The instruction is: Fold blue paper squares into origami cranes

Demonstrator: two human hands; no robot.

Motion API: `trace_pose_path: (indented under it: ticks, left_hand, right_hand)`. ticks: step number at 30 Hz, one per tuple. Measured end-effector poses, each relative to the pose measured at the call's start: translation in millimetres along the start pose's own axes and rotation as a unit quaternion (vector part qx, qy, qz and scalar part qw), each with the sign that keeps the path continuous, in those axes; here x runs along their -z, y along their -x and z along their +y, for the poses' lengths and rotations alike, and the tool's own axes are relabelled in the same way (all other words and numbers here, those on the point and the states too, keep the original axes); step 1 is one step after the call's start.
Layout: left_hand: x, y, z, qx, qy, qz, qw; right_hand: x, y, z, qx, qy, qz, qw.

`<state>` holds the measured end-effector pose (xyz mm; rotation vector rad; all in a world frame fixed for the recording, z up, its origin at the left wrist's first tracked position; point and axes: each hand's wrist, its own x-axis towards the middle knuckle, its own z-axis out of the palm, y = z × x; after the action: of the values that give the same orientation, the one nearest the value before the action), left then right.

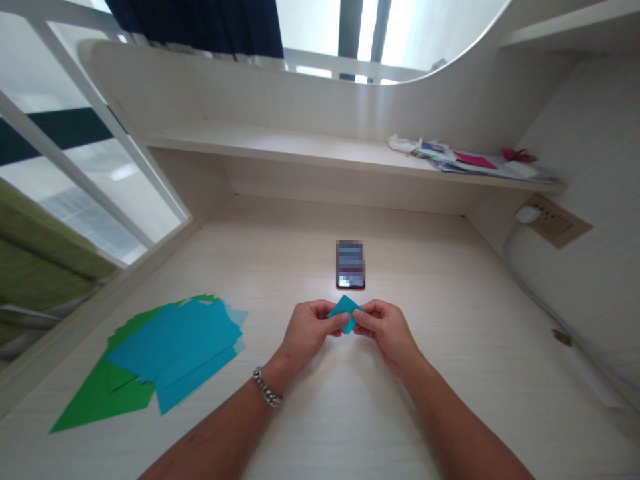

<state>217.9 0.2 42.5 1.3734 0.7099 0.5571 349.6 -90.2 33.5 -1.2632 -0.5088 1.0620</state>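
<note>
Between my two hands is a small folded piece of blue paper, its upper corner pointing away from me. My left hand pinches its left side, thumb on top. On the other side my right hand grips the right edge, also with the thumb on the front face. Both thumbs nearly meet near the paper's middle and cover part of it. Just beyond the hands a phone lies on the desk with its screen lit and blurred. The lower fingers of both hands are mostly hidden.
Loose blue sheets and green sheets lie spread at the left of the desk. A shelf at the back bears papers on its right. A charger with a cable runs down the right wall.
</note>
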Motion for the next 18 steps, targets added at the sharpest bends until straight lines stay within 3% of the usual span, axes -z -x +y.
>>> trace_pose_path:
  ticks: [10,14,18]
  left_hand:
    - [0.3,1.6,1.7,0.034,0.072,-0.040,0.996]
    - [-0.3,0.9,0.4,0.030,0.089,-0.039,0.995]
    - [-3.1,0.8,-4.8,0.021,0.070,-0.076,0.994]
  right_hand:
    - [-1.1,-1.6,3.6,0.034,0.040,0.004,0.999]
    - [-0.2,-2.3,2.6,0.053,0.048,0.032,0.997]
    - [0.2,-2.8,4.8,0.080,0.073,0.058,0.992]
